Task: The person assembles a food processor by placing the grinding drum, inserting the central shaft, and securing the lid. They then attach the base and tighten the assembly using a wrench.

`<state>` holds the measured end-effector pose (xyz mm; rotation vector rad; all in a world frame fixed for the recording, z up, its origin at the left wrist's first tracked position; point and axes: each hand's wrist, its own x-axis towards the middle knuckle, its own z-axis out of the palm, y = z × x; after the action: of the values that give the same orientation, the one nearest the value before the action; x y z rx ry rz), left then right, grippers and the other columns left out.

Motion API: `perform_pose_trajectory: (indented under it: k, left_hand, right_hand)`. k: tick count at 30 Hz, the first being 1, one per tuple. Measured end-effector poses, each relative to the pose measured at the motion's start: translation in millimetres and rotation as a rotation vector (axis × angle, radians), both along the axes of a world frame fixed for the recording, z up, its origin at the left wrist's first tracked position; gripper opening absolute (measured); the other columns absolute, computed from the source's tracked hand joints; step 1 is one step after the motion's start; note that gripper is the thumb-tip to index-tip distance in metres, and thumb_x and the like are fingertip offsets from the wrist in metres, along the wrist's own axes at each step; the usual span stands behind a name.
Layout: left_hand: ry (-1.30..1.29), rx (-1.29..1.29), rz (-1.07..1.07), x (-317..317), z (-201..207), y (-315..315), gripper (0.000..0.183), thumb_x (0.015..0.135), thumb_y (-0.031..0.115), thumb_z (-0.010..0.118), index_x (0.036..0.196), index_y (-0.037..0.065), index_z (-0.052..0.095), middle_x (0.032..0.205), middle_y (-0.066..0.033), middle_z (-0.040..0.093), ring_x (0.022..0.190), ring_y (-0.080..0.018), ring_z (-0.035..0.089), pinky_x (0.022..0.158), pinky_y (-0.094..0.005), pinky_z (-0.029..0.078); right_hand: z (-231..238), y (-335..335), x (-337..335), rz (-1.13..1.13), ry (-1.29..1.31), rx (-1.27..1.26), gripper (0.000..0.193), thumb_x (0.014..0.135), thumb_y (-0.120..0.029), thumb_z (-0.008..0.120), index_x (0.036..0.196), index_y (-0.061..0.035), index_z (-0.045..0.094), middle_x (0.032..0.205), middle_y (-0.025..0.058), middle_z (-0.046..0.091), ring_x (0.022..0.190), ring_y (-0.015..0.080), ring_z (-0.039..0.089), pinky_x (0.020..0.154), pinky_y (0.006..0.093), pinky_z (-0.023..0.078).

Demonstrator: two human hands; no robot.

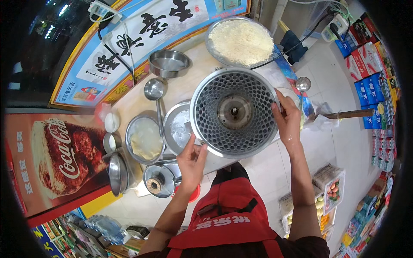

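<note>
You've got the round, silver, perforated-metal drum [234, 112] by its rim, left hand [192, 165] lower-left, right hand [288, 121] on the right. It's above the pale beige counter [184, 89], so honestly, just keep both grips even.

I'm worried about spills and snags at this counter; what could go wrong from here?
With the left hand and right hand at its rim, the perforated drum might tip or shift and jostle the nearest bowl of liquid, spilling some. The black cable running past the basin of pale crumbs could perhaps snag if the drum moves.
</note>
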<state>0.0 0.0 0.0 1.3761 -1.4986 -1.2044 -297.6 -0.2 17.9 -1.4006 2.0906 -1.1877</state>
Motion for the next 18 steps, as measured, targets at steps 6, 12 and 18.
perform_pose_trajectory:
  k: [6,12,18]
  left_hand:
    - [0.024,0.025,0.044,-1.5,-9.2,-0.3,0.049,0.093,0.002,0.068,0.141,0.000,0.055,0.069,0.0052,0.057,0.062,-0.0002,0.045,0.058,-0.0178,0.039]
    - [0.038,0.111,0.079,-8.6,-4.6,-6.2,0.048,0.092,0.004,0.071,0.138,0.001,0.058,0.080,0.0040,0.056,0.067,-0.0019,0.047,0.059,-0.0186,0.039]
    - [-0.255,-0.312,0.054,-15.7,7.0,-10.9,0.044,0.087,0.006,0.073,0.130,0.005,0.065,0.104,-0.0047,0.054,0.096,-0.0163,0.052,0.076,-0.0275,0.043]
  right_hand:
    - [-4.0,0.9,1.4,-0.022,0.010,-0.060,0.039,0.090,-0.002,0.067,0.128,-0.0021,0.065,0.074,0.0110,0.051,0.063,0.0199,0.047,0.060,0.0334,0.041]
    - [-10.4,-22.7,-7.1,0.021,0.096,-0.023,0.033,0.091,-0.006,0.066,0.124,-0.0048,0.067,0.081,0.0150,0.057,0.067,0.0278,0.056,0.064,0.0376,0.046]
    - [-23.7,-22.5,-17.6,-0.084,-0.036,-0.121,0.026,0.096,-0.005,0.061,0.122,-0.0057,0.067,0.085,0.0080,0.055,0.075,0.0168,0.053,0.069,0.0298,0.045]
